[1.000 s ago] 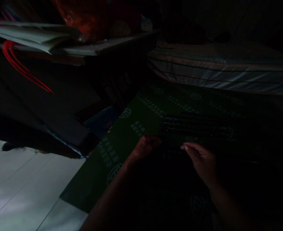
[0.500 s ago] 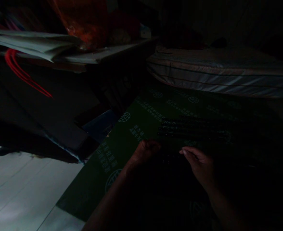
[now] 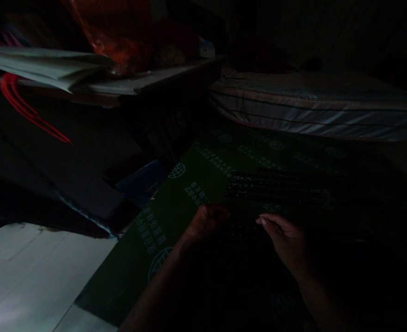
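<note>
It is very dark over the green printed board. My left hand is closed above its middle, the fingers curled; what they hold, if anything, is lost in shadow. Facing it, my right hand pinches thumb and forefinger together, and nothing I can name shows between them. Dark glossy shapes with small glints lie between and below the hands, too dim to make out. Just beyond the hands, several thin black rods lie side by side on the board.
To the left stands a desk bearing papers and an orange plastic bag. A red cord hangs off its edge. A mattress lies behind the board. Pale floor tiles show at the lower left.
The whole view has shifted slightly, with the desk a little further left and lower. Both hands keep nearly the same pose, and the rods lie as before.
</note>
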Tool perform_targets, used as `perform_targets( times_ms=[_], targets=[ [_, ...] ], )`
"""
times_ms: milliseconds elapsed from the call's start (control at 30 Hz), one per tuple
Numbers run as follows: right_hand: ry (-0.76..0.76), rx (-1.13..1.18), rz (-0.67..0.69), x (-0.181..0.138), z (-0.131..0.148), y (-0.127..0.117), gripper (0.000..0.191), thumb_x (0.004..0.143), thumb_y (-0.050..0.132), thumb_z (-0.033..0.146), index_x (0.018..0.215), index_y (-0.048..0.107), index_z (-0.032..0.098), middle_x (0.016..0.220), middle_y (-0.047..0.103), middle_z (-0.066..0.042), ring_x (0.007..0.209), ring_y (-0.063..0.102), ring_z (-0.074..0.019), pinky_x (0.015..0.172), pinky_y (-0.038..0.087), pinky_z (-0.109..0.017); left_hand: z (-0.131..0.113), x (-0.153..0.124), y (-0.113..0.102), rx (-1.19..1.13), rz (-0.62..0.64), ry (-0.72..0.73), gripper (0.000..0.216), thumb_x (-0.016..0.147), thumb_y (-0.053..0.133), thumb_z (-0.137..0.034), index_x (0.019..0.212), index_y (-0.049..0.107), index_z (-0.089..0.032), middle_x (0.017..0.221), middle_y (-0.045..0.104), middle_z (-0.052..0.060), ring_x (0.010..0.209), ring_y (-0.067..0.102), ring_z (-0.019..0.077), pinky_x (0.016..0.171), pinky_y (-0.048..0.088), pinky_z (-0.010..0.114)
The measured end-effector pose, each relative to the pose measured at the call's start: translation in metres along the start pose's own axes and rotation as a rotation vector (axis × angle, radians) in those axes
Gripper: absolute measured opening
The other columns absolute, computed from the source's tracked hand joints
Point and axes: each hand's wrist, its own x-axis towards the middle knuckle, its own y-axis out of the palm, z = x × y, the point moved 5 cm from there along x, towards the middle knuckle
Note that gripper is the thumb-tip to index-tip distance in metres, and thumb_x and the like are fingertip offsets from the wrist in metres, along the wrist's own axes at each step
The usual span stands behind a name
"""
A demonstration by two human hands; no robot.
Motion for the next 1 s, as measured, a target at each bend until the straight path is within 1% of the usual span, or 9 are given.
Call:
perform_targets(
  times_ms=[100,233,300,467,600,767,900,1000],
  targets=[
    [-0.008,0.005,-0.005,0.0008,0.0015,0.0000,0.018,0.077,0.062,0.037,0.084,0.071,0.023,0.081,0.074,-0.005,0.077,0.070,-0.0218,0.073,0.057,-0.036,0.0017,0.0006,-0.0003,-0.032,0.010,-0.006,0.021,0.079,0.056,-0.034,0.084,0.068,-0.018,0.090,0.068,0.003,0.082,0.062,0.0175,0.072,0.048,0.025],
    [0.001,-0.006,0.008,0.0018,0.0014,0.0002,0.018,0.077,0.062,0.037,0.084,0.071,0.023,0.081,0.074,-0.004,0.077,0.070,-0.0215,0.073,0.057,-0.035,0.0022,-0.0004,-0.0004,-0.087,0.084,-0.017,0.021,0.075,0.062,-0.034,0.087,0.068,-0.018,0.088,0.068,0.002,0.078,0.061,0.0162,0.070,0.047,0.024],
    [0.005,-0.015,0.010,0.0019,0.0009,0.0001,0.018,0.078,0.062,0.037,0.085,0.071,0.023,0.082,0.074,-0.004,0.078,0.070,-0.0213,0.074,0.057,-0.035,0.0016,-0.0016,-0.0015,-0.123,0.117,-0.031,0.024,0.071,0.066,-0.033,0.089,0.067,-0.017,0.091,0.068,0.002,0.081,0.061,0.0169,0.071,0.048,0.025],
    [-0.017,-0.028,0.019,0.0014,0.0013,-0.0001,0.019,0.079,0.061,0.037,0.085,0.071,0.023,0.081,0.074,-0.005,0.078,0.070,-0.0215,0.073,0.057,-0.035,0.0004,-0.0054,-0.0046,-0.209,0.191,-0.058,0.034,0.064,0.072,-0.027,0.097,0.066,-0.019,0.103,0.067,0.003,0.095,0.061,0.0200,0.082,0.047,0.029],
    [-0.018,-0.031,0.025,0.0008,0.0013,-0.0003,0.018,0.079,0.061,0.037,0.085,0.071,0.023,0.082,0.074,-0.005,0.078,0.070,-0.0215,0.072,0.057,-0.034,-0.0028,-0.0073,-0.0054,-0.253,0.258,-0.030,0.039,0.062,0.074,-0.023,0.100,0.065,-0.021,0.111,0.064,0.003,0.102,0.059,0.0209,0.089,0.045,0.032],
    [-0.020,-0.029,0.032,0.0009,0.0014,0.0008,0.018,0.079,0.061,0.037,0.085,0.071,0.024,0.082,0.074,-0.004,0.078,0.070,-0.0210,0.073,0.057,-0.035,-0.0057,-0.0064,-0.0057,-0.239,0.276,-0.014,0.038,0.062,0.075,-0.022,0.098,0.065,-0.023,0.111,0.064,0.002,0.105,0.057,0.0218,0.092,0.044,0.035],
    [-0.003,-0.019,0.024,0.0016,0.0022,0.0006,0.018,0.077,0.062,0.037,0.083,0.071,0.024,0.081,0.074,-0.004,0.077,0.070,-0.0210,0.072,0.057,-0.034,-0.0050,-0.0051,-0.0063,-0.185,0.243,-0.010,0.038,0.061,0.076,-0.021,0.097,0.066,-0.023,0.113,0.062,0.003,0.107,0.056,0.0219,0.093,0.042,0.035],
    [-0.004,-0.020,0.027,0.0016,0.0032,0.0003,0.017,0.078,0.061,0.037,0.083,0.071,0.023,0.081,0.074,-0.004,0.078,0.070,-0.0212,0.073,0.056,-0.035,-0.0040,-0.0048,-0.0057,-0.156,0.260,0.004,0.036,0.062,0.075,-0.022,0.097,0.066,-0.022,0.110,0.063,0.002,0.106,0.056,0.0217,0.093,0.042,0.033]
  ],
)
